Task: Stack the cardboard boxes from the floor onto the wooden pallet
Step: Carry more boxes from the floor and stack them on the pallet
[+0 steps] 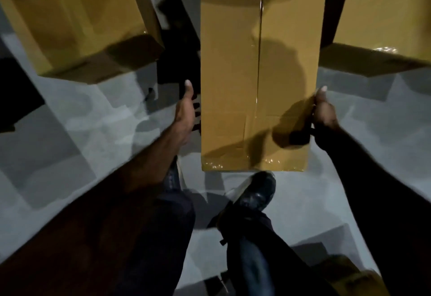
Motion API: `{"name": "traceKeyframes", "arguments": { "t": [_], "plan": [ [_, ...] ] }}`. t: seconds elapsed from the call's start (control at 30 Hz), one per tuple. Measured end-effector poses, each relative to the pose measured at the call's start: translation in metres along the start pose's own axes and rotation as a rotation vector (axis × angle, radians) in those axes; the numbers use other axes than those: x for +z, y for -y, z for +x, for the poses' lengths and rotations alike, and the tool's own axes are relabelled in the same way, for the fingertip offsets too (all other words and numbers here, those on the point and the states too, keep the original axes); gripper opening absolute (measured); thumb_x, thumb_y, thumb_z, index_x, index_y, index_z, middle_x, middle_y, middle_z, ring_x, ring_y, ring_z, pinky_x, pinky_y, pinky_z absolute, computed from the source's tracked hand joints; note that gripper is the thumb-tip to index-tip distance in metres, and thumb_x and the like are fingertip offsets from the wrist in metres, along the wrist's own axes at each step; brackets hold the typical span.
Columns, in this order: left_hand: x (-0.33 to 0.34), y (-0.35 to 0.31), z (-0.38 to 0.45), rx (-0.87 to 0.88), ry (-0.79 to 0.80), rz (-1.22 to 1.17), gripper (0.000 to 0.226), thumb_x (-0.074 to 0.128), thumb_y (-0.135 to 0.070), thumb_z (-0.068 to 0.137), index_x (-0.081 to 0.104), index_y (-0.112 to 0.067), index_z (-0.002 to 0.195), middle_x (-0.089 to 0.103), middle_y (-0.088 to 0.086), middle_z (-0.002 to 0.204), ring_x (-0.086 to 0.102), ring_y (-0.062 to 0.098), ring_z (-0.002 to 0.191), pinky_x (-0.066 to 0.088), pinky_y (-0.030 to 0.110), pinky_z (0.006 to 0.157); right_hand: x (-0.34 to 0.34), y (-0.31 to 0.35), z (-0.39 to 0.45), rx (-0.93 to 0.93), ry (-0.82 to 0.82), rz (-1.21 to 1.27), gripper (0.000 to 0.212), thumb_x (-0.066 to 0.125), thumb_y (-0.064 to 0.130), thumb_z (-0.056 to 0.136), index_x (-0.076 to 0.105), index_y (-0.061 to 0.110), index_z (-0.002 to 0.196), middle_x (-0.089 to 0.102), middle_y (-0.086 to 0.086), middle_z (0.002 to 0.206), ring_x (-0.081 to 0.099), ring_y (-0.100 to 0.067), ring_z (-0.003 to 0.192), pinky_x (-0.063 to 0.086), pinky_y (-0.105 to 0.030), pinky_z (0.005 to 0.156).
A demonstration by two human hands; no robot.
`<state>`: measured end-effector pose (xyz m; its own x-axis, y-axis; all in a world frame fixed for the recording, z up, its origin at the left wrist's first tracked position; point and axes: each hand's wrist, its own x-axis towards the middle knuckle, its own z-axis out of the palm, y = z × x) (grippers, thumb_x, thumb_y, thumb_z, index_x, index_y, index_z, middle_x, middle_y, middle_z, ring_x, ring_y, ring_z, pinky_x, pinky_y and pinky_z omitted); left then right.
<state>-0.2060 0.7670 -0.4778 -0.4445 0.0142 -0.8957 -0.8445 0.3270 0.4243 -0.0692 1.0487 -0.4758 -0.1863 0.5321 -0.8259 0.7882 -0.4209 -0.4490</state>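
Dim light, view blurred in places. A long rectangular cardboard box [254, 74] is sitting in the middle of the frame, its smooth tan top face running away from the person, a taped seam [259, 62] going lengthwise down it and glossy tape wrinkling at the near edge. The left hand [186, 111] is lying along the box's left side, thumb pointing forward and up beside the edge, fingers going down the side face; whether they are curling round anything cannot be told, since the side is in deep shadow. The right hand [323, 111] is gripping the box's right edge, thumb pressing on the top face near the corner, fingers wrapping down the far side out of sight. Whether the box is resting on the floor or being held just off it cannot be told. A second box [77, 22], same matte brown board, is standing on the floor [81, 120] to the left, well apart from the first; a third box [382, 15] is showing at the right edge. The floor is looking pale grey and smooth, crossed by hard-edged shadows. A dark shoe [256, 193] is planting just below the box's near end, dark trousers [163, 237] filling the lower frame. The pallet is not identifiable here.
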Motion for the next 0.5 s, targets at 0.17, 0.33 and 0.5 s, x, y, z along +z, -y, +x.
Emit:
{"name": "traceKeyframes", "arguments": {
  "t": [0.17,0.33,0.5],
  "plan": [
    [0.01,0.014,0.028,0.043,0.147,-0.057,0.079,0.036,-0.078,0.099,0.065,-0.018,0.141,0.075,0.009,0.125,0.073,0.027,0.112,0.059,0.048,0.097,0.006,-0.01,0.02,-0.047,0.279,0.162,0.076,0.016,0.073,0.104,0.059,0.024,0.144,0.067,-0.011,0.141,0.062,-0.033,0.13,0.048,-0.051,0.109],
    [0.003,0.008,-0.017,-0.033,0.222,-0.198,0.067,0.032,-0.064,0.109,0.072,-0.013,0.125,0.079,0.011,0.104,0.076,0.024,0.088,0.062,0.033,0.069,-0.004,0.001,-0.034,-0.063,0.381,0.159,0.073,0.014,0.07,0.106,0.058,0.025,0.143,0.075,-0.004,0.127,0.07,-0.027,0.121,0.059,-0.044,0.094],
    [-0.039,-0.023,-0.128,-0.078,0.244,-0.248,0.071,0.036,-0.067,0.105,0.069,-0.011,0.134,0.077,0.014,0.114,0.074,0.028,0.095,0.062,0.04,0.079,-0.027,0.027,-0.137,-0.034,0.472,0.153,0.053,0.026,0.059,0.11,0.059,0.023,0.131,0.08,0.002,0.109,0.077,-0.018,0.099,0.062,-0.032,0.076]
  ]
}}
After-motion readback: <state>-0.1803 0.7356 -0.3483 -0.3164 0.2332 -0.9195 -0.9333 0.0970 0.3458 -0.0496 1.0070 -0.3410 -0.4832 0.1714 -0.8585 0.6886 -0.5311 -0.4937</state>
